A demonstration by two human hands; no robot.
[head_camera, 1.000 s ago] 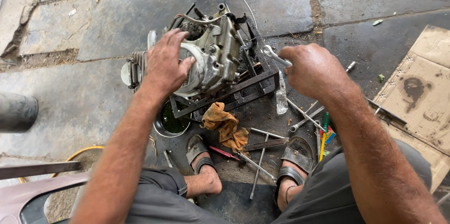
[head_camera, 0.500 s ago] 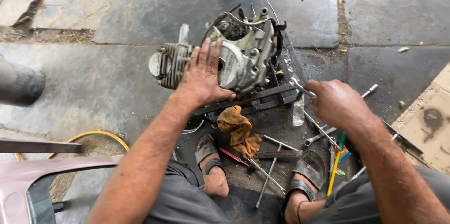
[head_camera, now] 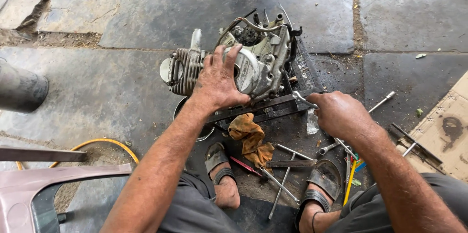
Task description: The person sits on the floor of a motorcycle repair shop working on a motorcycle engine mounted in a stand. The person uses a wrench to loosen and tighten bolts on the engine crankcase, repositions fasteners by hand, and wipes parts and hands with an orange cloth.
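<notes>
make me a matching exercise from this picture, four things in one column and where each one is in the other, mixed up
Things:
1. left hand
2. right hand
3. orange rag
4. yellow hose

Places:
A. on the ground between the two sandalled feet
B. closed on a wrench beside the engine
C. curving on the ground at the left, near the pink panel
D. spread flat on the engine

Pairs: 1-D, 2-B, 3-A, 4-C

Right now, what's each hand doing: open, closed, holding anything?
Left hand: open, fingers spread, pressed flat on the engine.
Right hand: closed around a wrench.
</notes>
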